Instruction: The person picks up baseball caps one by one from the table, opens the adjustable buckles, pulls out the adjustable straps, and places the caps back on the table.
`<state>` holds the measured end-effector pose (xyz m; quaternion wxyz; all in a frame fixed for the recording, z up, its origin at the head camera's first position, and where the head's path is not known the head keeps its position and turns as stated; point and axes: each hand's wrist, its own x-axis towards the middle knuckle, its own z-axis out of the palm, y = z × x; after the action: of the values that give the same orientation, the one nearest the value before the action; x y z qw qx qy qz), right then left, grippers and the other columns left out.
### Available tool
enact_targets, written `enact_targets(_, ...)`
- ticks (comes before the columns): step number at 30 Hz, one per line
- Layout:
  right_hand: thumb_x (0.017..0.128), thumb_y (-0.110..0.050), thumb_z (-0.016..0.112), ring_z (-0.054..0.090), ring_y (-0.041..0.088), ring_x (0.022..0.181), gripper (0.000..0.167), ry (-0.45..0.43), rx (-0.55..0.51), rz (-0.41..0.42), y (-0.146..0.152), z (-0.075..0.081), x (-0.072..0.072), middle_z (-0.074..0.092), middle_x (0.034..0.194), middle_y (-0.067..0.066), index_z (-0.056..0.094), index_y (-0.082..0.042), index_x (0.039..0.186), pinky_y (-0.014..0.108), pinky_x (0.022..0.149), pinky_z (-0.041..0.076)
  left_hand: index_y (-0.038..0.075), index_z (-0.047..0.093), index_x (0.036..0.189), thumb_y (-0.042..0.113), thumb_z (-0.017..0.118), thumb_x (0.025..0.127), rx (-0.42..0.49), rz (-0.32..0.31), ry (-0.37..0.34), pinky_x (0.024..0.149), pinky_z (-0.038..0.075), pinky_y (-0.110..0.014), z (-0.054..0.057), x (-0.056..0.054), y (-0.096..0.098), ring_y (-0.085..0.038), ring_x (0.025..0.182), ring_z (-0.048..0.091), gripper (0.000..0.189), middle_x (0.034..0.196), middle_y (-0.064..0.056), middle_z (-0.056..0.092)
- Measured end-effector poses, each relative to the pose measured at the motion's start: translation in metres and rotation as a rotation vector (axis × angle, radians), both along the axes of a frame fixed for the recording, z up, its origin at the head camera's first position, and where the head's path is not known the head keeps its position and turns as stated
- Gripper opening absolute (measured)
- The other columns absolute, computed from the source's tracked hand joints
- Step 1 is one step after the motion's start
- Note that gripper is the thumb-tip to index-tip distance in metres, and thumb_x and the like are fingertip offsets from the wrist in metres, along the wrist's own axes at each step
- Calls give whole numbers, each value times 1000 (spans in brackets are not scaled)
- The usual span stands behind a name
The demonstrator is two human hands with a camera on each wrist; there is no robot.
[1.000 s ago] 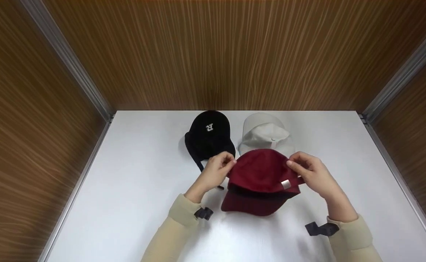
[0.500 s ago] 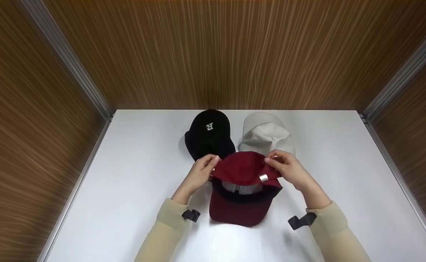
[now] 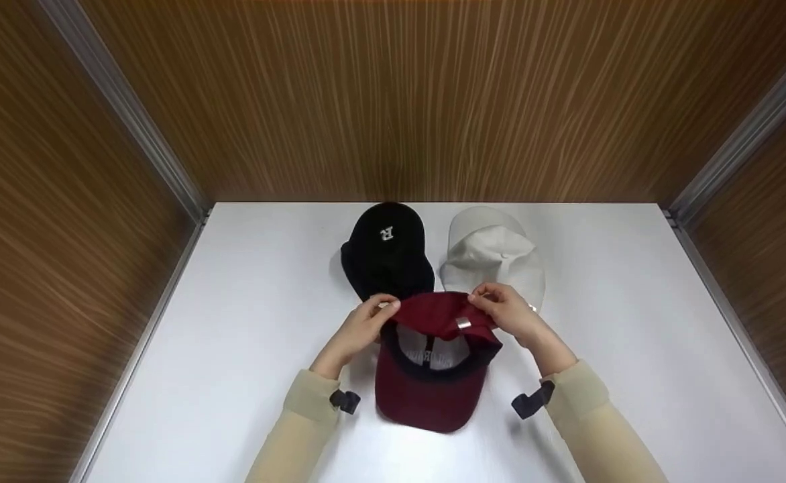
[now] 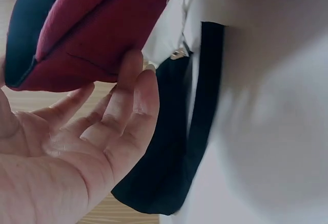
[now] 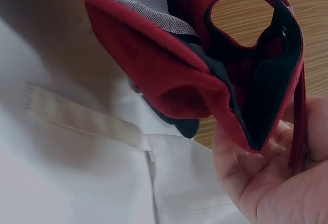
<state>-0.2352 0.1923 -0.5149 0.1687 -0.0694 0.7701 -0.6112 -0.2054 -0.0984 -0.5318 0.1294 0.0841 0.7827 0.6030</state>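
Observation:
A dark red baseball cap (image 3: pixel 426 402) hangs between my hands in the head view, brim toward me and its inside showing a dark sweatband and grey mesh. My left hand (image 3: pixel 358 330) pinches its left edge; in the left wrist view, fingers (image 4: pixel 146 93) lie under the red cloth. On the opposite edge, beside the silver strap buckle (image 3: pixel 463 323), my right hand (image 3: pixel 515 320) pinches the cap. The right wrist view shows the back opening and a loose red strap (image 5: pixel 298 126) by that hand. The red crown overlaps the lower ends of a black cap and a white cap.
Behind the red cap, the black cap (image 3: pixel 386 261) with a white letter R lies left of the white cap (image 3: pixel 490 248) on the white table (image 3: pixel 259 302). Wood-grain panels (image 3: pixel 393 100) rise at the back and both sides.
Both hands have carried the red cap left and toward me. It has tipped so that its inside and mesh show, and more of the white cap is uncovered.

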Motion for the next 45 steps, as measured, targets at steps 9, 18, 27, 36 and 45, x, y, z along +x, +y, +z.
enact_targets(9,102,-8,51,52,8,60,21,-29,46,15,-4,-18,-2,53,71,-1,55,12,99,24,51,47,5,59,125,34,57,100,-57,13,49,61,49,-28,-14,-2,-3,-15,72,55,38,98,-9,65)
enact_targets(18,101,-14,55,59,11,71,23,-65,74,67,5,-26,1,62,80,1,61,7,108,28,61,52,2,54,131,33,59,99,-137,-5,54,60,54,-38,-18,-1,-4,-14,64,55,45,89,-7,60)
enact_targets(27,102,-17,53,64,18,80,37,-60,60,102,25,-25,13,65,91,8,51,14,123,35,70,56,0,54,131,28,61,98,-251,-1,185,82,49,-40,-17,1,-2,-20,88,61,45,101,-10,65)
enact_targets(36,102,-17,54,68,29,86,41,-5,107,77,38,-23,34,66,103,22,47,15,127,49,74,55,2,57,127,25,64,96,-405,52,357,91,46,-45,-8,7,7,-29,105,58,39,118,-14,58)
enact_targets(45,96,-20,66,65,28,74,28,25,206,56,37,-28,49,66,87,12,62,7,103,41,64,55,4,65,116,13,76,85,-553,87,612,96,44,-43,0,14,19,-29,110,56,34,112,-10,59)
